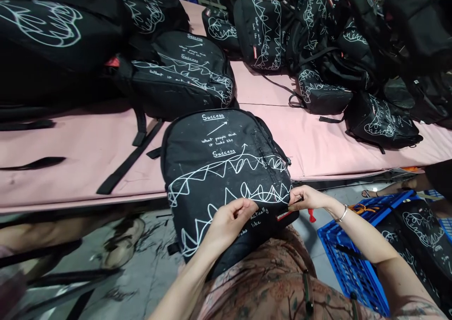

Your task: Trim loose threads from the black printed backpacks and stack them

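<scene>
A black backpack (219, 169) with white shark-teeth drawing and "Success" lettering lies half on the pink table edge and half on my lap. My left hand (229, 219) is closed, pinching the fabric of its front pocket. My right hand (307, 198), a bangle on its wrist, is closed in a pinch at the bag's right edge, holding a small dark tool or zipper pull that I cannot make out. A small red object (310, 215) shows just below that hand.
The pink padded table (81, 155) carries many similar black backpacks (183, 75) at the back and right (383, 120). A blue plastic crate (353, 259) with another bag stands at my right. Loose black straps (123, 164) lie on the table. Someone's sandalled foot (374, 192) shows at right.
</scene>
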`<action>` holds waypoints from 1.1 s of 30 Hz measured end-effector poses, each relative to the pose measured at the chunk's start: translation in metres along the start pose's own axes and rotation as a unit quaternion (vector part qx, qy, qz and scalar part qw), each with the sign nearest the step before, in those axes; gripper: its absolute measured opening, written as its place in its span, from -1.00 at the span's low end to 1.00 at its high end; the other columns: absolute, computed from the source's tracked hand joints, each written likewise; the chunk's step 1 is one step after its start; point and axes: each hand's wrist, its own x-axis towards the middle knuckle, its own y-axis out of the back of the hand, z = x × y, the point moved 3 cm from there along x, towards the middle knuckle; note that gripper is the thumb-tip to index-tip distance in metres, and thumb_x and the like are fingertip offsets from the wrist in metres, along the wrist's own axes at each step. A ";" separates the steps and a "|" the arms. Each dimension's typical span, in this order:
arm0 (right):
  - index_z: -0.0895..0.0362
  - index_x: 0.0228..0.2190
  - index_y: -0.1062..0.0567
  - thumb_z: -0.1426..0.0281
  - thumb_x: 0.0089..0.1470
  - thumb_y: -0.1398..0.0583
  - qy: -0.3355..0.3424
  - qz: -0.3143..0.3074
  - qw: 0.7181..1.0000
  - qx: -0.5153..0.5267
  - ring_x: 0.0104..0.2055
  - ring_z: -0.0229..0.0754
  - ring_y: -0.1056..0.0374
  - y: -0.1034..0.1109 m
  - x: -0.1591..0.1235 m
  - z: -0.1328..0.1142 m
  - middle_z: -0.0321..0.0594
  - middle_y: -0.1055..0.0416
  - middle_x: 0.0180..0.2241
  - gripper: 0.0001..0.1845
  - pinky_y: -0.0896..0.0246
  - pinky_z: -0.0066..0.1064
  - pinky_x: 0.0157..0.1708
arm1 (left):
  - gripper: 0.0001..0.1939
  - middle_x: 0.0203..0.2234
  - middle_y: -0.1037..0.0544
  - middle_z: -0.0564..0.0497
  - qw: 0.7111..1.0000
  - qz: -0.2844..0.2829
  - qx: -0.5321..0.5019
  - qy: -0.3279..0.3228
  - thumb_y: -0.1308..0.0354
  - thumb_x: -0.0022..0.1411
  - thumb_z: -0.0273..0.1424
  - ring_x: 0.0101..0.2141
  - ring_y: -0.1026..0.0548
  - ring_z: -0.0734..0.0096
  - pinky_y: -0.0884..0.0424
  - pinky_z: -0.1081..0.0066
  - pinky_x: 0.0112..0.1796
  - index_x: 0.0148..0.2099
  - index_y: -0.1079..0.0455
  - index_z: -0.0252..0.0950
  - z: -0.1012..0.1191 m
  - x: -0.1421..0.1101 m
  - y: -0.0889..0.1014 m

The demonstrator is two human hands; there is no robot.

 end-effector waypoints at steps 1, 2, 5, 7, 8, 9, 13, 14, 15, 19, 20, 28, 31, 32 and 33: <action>0.23 -0.54 -0.38 0.24 -0.14 -0.29 0.001 0.005 1.000 -0.005 -0.56 -0.43 -0.14 0.000 -0.001 0.000 -0.39 -0.27 -0.58 -0.69 0.00 -0.56 -0.57 | -0.69 -0.63 -0.29 0.13 1.000 0.001 0.000 0.000 -0.10 0.02 -0.14 -0.56 -0.21 0.52 -0.16 0.52 -0.52 -0.47 -0.36 -0.31 0.000 -0.001 0.001; 0.23 -0.55 -0.37 0.23 -0.13 -0.29 -0.003 0.009 1.000 -0.010 -0.57 -0.43 -0.12 0.001 -0.002 0.001 -0.40 -0.26 -0.59 -0.69 0.03 -0.56 -0.59 | -0.69 -0.63 -0.30 0.12 1.000 0.002 0.003 0.000 -0.10 0.03 -0.14 -0.56 -0.21 0.52 -0.17 0.51 -0.52 -0.47 -0.36 -0.31 0.000 -0.001 0.002; 0.22 -0.54 -0.37 0.20 -0.14 -0.29 -0.024 0.013 0.999 -0.016 -0.61 -0.44 -0.10 0.004 -0.005 0.002 -0.42 -0.26 -0.62 -0.67 0.06 -0.57 -0.61 | -0.68 -0.62 -0.32 0.11 1.000 0.011 0.014 -0.001 -0.09 0.03 -0.13 -0.55 -0.23 0.50 -0.18 0.51 -0.51 -0.47 -0.36 -0.31 -0.002 -0.003 0.006; 0.22 -0.53 -0.37 0.20 -0.16 -0.29 -0.027 0.013 0.999 -0.017 -0.59 -0.43 -0.13 0.005 -0.006 0.000 -0.40 -0.29 -0.60 -0.66 0.02 -0.57 -0.60 | -0.68 -0.60 -0.34 0.10 1.000 0.020 0.018 -0.003 -0.09 0.02 -0.13 -0.54 -0.25 0.49 -0.20 0.50 -0.51 -0.45 -0.37 -0.30 -0.003 -0.003 0.009; 0.22 -0.53 -0.38 0.20 -0.16 -0.29 -0.025 0.014 0.999 -0.020 -0.57 -0.42 -0.16 0.004 -0.006 -0.001 -0.38 -0.31 -0.58 -0.66 -0.01 -0.56 -0.58 | -0.69 -0.59 -0.36 0.09 1.000 0.024 0.018 -0.005 -0.10 0.01 -0.13 -0.53 -0.26 0.48 -0.21 0.50 -0.50 -0.45 -0.38 -0.30 -0.004 -0.003 0.010; 0.22 -0.52 -0.39 0.20 -0.16 -0.29 -0.021 0.016 0.999 -0.026 -0.55 -0.41 -0.18 0.004 -0.006 -0.003 -0.37 -0.32 -0.56 -0.66 -0.03 -0.55 -0.57 | -0.69 -0.59 -0.37 0.09 0.999 0.027 0.017 -0.008 -0.10 0.01 -0.13 -0.53 -0.27 0.48 -0.21 0.50 -0.50 -0.45 -0.39 -0.30 -0.004 -0.002 0.011; 0.22 -0.52 -0.40 0.21 -0.16 -0.29 -0.023 0.012 0.999 -0.037 -0.56 -0.41 -0.17 -0.004 -0.003 -0.009 -0.38 -0.30 -0.57 -0.69 -0.06 -0.54 -0.56 | -0.71 -0.60 -0.38 0.10 0.999 0.030 0.002 -0.016 -0.12 0.00 -0.15 -0.54 -0.27 0.48 -0.23 0.49 -0.48 -0.47 -0.40 -0.30 -0.004 -0.001 0.011; 0.22 -0.51 -0.40 0.22 -0.17 -0.30 -0.026 0.010 0.999 -0.034 -0.56 -0.41 -0.17 -0.005 -0.003 -0.010 -0.39 -0.30 -0.58 -0.69 -0.06 -0.54 -0.56 | -0.71 -0.61 -0.38 0.10 0.999 0.029 0.000 -0.015 -0.12 0.00 -0.15 -0.54 -0.27 0.48 -0.22 0.49 -0.48 -0.46 -0.40 -0.30 -0.004 -0.001 0.011; 0.22 -0.51 -0.40 0.22 -0.17 -0.30 -0.028 0.009 0.999 -0.031 -0.56 -0.40 -0.17 -0.007 -0.002 -0.010 -0.39 -0.30 -0.58 -0.69 -0.06 -0.54 -0.56 | -0.71 -0.60 -0.38 0.10 0.999 0.028 -0.002 -0.014 -0.12 0.00 -0.15 -0.54 -0.27 0.48 -0.22 0.49 -0.48 -0.46 -0.40 -0.30 -0.004 -0.001 0.012; 0.22 -0.53 -0.40 0.24 -0.16 -0.30 -0.009 0.023 0.999 -0.031 -0.53 -0.39 -0.18 -0.010 -0.001 -0.008 -0.36 -0.31 -0.55 -0.70 -0.08 -0.53 -0.54 | -0.71 -0.60 -0.35 0.10 0.999 0.027 -0.009 -0.015 -0.11 0.02 -0.15 -0.53 -0.25 0.48 -0.19 0.49 -0.48 -0.44 -0.38 -0.31 -0.005 -0.003 0.016; 0.21 -0.53 -0.40 0.25 -0.15 -0.30 -0.004 0.031 0.999 -0.028 -0.52 -0.39 -0.18 -0.010 -0.002 -0.008 -0.36 -0.31 -0.55 -0.71 -0.08 -0.53 -0.53 | -0.71 -0.60 -0.34 0.10 0.999 0.031 -0.013 -0.018 -0.11 0.02 -0.16 -0.54 -0.24 0.49 -0.18 0.49 -0.49 -0.43 -0.38 -0.31 -0.006 -0.003 0.018; 0.19 -0.56 -0.39 0.19 -0.18 -0.32 0.040 0.097 0.994 0.004 -0.59 -0.40 -0.12 -0.012 0.000 -0.008 -0.39 -0.26 -0.61 -0.67 -0.02 -0.54 -0.59 | -0.65 -0.67 -0.21 0.14 0.996 0.081 -0.005 -0.041 -0.04 0.08 -0.09 -0.60 -0.21 0.51 -0.18 0.49 -0.53 -0.47 -0.26 -0.29 -0.016 0.000 0.041; 0.17 -0.43 -0.41 0.05 -0.19 -0.28 0.049 0.223 0.965 0.131 -0.69 -0.43 -0.03 0.011 0.011 0.009 -0.43 -0.22 -0.68 -0.56 0.08 -0.56 -0.67 | -0.68 -0.41 -0.41 -0.02 0.973 0.186 0.089 -0.108 -0.04 0.07 -0.12 -0.38 -0.40 0.31 -0.35 0.34 -0.33 -0.26 -0.30 -0.27 -0.024 -0.002 0.068; 0.17 -0.38 -0.42 0.00 -0.20 -0.26 0.045 0.271 0.947 0.169 -0.69 -0.43 -0.03 0.019 0.016 0.017 -0.43 -0.24 -0.68 -0.50 0.08 -0.56 -0.68 | -0.62 -0.25 -0.41 -0.10 0.952 0.241 0.135 -0.135 -0.04 0.05 -0.12 -0.23 -0.41 0.20 -0.35 0.24 -0.20 -0.15 -0.28 -0.26 -0.029 -0.004 0.080; 0.18 -0.36 -0.42 -0.04 -0.22 -0.25 0.040 0.316 0.927 0.198 -0.68 -0.42 -0.06 0.026 0.021 0.026 -0.41 -0.27 -0.66 -0.45 0.06 -0.56 -0.68 | -0.54 -0.11 -0.37 -0.16 0.927 0.291 0.180 -0.154 -0.05 0.03 -0.11 -0.09 -0.35 0.10 -0.28 0.14 -0.07 -0.07 -0.25 -0.26 -0.035 -0.008 0.091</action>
